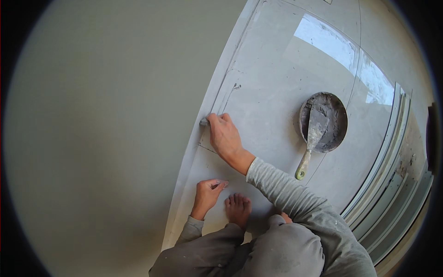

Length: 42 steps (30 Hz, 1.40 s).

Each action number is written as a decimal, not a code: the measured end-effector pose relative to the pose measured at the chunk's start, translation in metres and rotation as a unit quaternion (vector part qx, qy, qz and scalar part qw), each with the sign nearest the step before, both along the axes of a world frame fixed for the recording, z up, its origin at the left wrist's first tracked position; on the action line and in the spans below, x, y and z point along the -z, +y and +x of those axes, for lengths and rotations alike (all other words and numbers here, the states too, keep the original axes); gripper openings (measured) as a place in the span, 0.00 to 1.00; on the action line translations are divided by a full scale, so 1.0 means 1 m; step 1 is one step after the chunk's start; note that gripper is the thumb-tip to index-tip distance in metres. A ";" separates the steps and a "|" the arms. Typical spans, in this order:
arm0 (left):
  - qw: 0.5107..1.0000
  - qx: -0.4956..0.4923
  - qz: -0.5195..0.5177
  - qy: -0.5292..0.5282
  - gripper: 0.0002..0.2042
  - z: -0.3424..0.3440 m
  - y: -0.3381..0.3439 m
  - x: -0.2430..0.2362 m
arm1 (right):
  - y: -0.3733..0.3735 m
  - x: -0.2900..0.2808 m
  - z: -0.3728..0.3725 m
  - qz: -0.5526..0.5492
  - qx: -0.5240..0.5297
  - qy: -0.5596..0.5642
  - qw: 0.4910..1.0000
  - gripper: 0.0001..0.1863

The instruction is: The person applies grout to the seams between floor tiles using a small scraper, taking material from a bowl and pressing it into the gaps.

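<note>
My right hand point(226, 138) reaches forward to the white skirting strip point(194, 134) at the foot of the wall. Its fingers are closed on a small grey piece point(204, 122), pressed against the strip; most of the piece is hidden, so its kind is unclear. Nearer to me, my left hand point(207, 195) is held beside the strip, thumb and fingers pinched together; whatever they hold, if anything, is too small to name. To the right, a round bowl point(343, 121) of grey paste stands on the floor. A paste-smeared putty knife point(314, 131) lies across it, handle over the near rim.
A plain grey-green wall point(101, 124) fills the left side. Large pale glossy tiles point(272, 92) cover the floor, with dark joints and some crumbs point(236, 87). Metal door tracks point(387, 184) run along the right. My bare foot point(238, 210) is close behind my left hand.
</note>
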<state>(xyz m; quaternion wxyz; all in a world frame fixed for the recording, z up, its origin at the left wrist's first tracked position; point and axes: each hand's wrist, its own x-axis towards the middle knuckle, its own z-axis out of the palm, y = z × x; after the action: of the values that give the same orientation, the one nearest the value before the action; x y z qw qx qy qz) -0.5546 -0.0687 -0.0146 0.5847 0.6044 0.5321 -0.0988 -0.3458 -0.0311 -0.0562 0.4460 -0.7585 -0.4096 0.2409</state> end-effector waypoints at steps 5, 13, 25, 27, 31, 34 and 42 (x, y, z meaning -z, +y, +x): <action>0.997 -0.045 0.017 0.054 0.09 -0.031 -0.018 -0.002 | -0.021 -0.006 -0.044 -0.055 -0.093 0.067 0.992 0.08; 0.991 -0.107 0.043 0.065 0.10 -0.024 -0.025 -0.015 | 0.028 0.017 0.103 0.042 0.204 -0.018 0.978 0.13; 0.991 -0.123 0.045 -0.016 0.11 -0.037 -0.002 0.004 | 0.033 0.007 0.064 -0.004 0.113 -0.052 0.992 0.10; 0.992 -0.099 0.074 -0.002 0.09 -0.041 0.001 0.008 | 0.024 0.002 0.042 -0.022 0.093 -0.028 0.995 0.10; 0.990 -0.114 0.078 0.002 0.07 -0.042 0.000 0.018 | 0.003 0.007 -0.010 0.013 0.084 -0.008 0.996 0.13; 0.989 -0.120 0.082 0.012 0.05 -0.052 -0.004 0.024 | -0.009 -0.001 -0.040 -0.019 0.023 -0.001 1.000 0.07; 0.970 -0.206 0.128 0.008 0.12 -0.063 -0.010 0.029 | -0.043 0.001 -0.094 -0.030 -0.072 0.085 0.993 0.11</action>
<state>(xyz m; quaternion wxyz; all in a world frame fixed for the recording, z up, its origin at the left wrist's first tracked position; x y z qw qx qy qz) -0.6177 -0.0789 -0.0440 0.5060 0.5505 0.6582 0.0879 -0.4395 -0.0736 -0.0576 0.4379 -0.7165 -0.4167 0.3481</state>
